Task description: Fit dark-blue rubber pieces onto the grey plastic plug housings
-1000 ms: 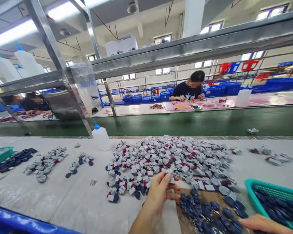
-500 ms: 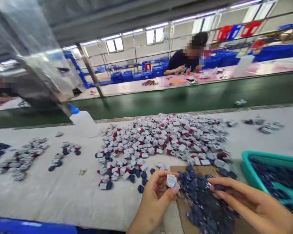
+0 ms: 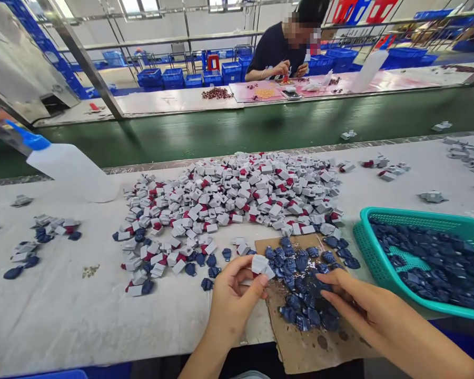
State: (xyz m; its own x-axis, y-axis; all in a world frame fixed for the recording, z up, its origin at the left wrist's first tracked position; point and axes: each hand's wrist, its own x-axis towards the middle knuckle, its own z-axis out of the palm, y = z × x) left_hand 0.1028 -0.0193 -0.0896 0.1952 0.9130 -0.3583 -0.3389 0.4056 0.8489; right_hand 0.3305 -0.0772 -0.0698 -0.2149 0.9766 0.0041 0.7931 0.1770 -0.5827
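Grey plastic piece [image 3: 259,265], small and blocky, sits between the thumb and fingers of the left hand [image 3: 235,299], just over the left edge of a cardboard sheet [image 3: 312,350]. This hand is closed on the piece, and the left forearm [image 3: 203,355] comes up from the bottom of the view with the wrist bent a little. The right hand [image 3: 365,302] reaches in from the lower right, half open, with its fingers stretched over a pile of dark blue pieces [image 3: 302,287] on the cardboard. I cannot tell if they grip one.

Because the grey piece is small, it could slip from the fingers and fall among the blue ones. A careless move of the right hand could also push blue pieces off the cardboard, and they could then mix with the big heap of grey pieces with red parts [image 3: 229,200] just behind it. On the right, a teal plastic basket [image 3: 418,217] full of dark blue pieces stands near the right forearm [image 3: 430,342], so a wide arm movement could knock it.

All this lies on a table [image 3: 51,326] covered in white, with a squeeze bottle [image 3: 71,171] on it. Farther away are a green conveyor belt [image 3: 237,129], a co-worker [image 3: 274,52] at another table, and blue crates [image 3: 174,79].
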